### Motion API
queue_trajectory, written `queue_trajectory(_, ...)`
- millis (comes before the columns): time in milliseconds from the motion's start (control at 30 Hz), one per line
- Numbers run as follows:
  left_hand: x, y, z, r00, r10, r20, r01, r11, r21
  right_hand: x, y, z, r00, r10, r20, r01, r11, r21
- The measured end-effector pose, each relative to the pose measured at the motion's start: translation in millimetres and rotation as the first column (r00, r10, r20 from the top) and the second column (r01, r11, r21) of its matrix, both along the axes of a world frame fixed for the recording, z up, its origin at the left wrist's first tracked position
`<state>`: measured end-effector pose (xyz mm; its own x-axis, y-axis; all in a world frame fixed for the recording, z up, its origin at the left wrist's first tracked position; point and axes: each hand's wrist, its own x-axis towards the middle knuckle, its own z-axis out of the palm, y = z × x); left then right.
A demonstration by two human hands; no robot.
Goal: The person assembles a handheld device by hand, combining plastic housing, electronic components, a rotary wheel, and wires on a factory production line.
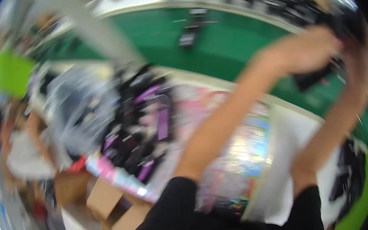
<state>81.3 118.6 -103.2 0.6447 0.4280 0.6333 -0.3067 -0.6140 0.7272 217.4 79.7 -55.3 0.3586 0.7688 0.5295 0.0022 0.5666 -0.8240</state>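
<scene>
Both my arms reach out to the far right over a green conveyor surface. My left hand [310,48] is curled, its fingertips beside a dark thing [348,21] and close to my right hand. Motion smears my right hand [359,63], and its fingers cannot be made out. Below and between the hands is a black boxy object [313,78], too blurred to name; whether a hand touches it is unclear. Farther left on the green surface lies a black device with pale parts [192,28], apart from both hands.
A worktable with a colourful printed cover [229,155] stands before me. On its left lie a heap of black and purple parts [144,124] and a clear plastic bag [84,106]. Cardboard boxes [117,206] stand lower left. A co-worker [26,146] is at the far left.
</scene>
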Motion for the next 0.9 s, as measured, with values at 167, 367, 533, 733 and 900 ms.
queue_trajectory(167,-13.4,-11.2,17.3,0.967,-0.218,0.133,0.251,0.717,-0.65,-30.8,-16.1,26.6,0.937,-0.008,-0.348,0.051,0.992,0.116)
queue_trajectory(367,-1.7,-19.6,18.5,0.974,-0.206,0.094,0.221,0.781,-0.584,0.1,-31.9,26.4,0.982,-0.059,-0.177,0.077,0.992,0.097)
queue_trajectory(533,-3.6,-21.3,22.9,0.976,-0.203,0.081,0.211,0.779,-0.591,-0.8,-45.7,34.8,0.941,-0.146,-0.306,0.276,0.855,0.44)
queue_trajectory(733,-9.0,-20.3,24.7,0.97,-0.242,0.013,0.207,0.798,-0.566,17.1,-58.1,36.4,0.925,-0.377,0.054,0.365,0.917,0.161)
queue_trajectory(900,0.4,-31.3,22.2,0.975,-0.219,0.032,0.194,0.777,-0.599,8.5,-47.5,36.4,0.989,0.094,0.11,-0.088,0.994,-0.058)
